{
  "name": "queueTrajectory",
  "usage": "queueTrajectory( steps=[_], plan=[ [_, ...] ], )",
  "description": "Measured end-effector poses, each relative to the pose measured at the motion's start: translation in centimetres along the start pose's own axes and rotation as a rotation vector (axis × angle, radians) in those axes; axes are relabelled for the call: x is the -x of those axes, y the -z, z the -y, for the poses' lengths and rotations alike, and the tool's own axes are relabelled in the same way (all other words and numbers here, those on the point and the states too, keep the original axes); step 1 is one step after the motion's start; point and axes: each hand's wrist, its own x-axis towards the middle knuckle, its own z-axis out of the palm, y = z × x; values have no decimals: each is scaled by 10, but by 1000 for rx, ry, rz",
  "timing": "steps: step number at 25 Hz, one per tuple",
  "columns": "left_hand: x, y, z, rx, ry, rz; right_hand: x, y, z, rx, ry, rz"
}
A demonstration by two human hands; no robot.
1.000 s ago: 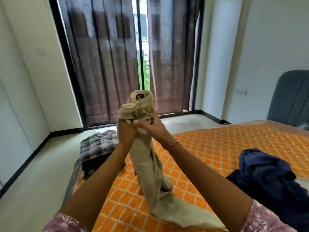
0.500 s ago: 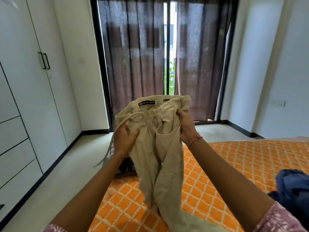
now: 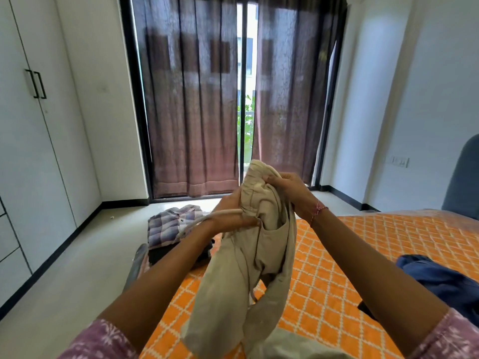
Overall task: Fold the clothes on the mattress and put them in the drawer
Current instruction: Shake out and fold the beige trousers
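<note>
i'm holding the beige trousers [image 3: 261, 244] up over the mattress [image 3: 363, 255], legs hanging down onto the orange quilt. my left hand [image 3: 230, 216] grips the waist w/ fingers curled round the cloth, white drawstring [image 3: 207, 220] looped across my wrist. my right hand [image 3: 290, 187] pinches the top of the waistband. a folded plaid shirt [image 3: 173, 224] lies on a dark stack at the mattress's far-left corner; a blue garment [image 3: 435, 278] lies crumpled at its right side.

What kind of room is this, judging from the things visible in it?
Most likely a bedroom: a mattress with an orange patterned cover, a white built-in wardrobe along the wall, and dark curtains over a glass door.
</note>
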Motion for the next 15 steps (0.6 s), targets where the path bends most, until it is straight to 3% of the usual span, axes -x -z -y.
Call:
queueTrajectory(
  steps=[2,6,9,12,15],
  plan=[
    [-4,-15,-3,135,-59,3,3,13,2,154,87,-77],
    [-4,-23,-7,-12,-66,28,2,30,8,655,311,159],
    [-6,-20,0,-143,-7,-71,2,29,5,940,366,198],
    [-11,-25,0,-282,40,-151,3,17,15,1237,266,235],
    [-11,-30,-3,-381,151,-206,0,17,26,1198,-47,389]
  ],
)
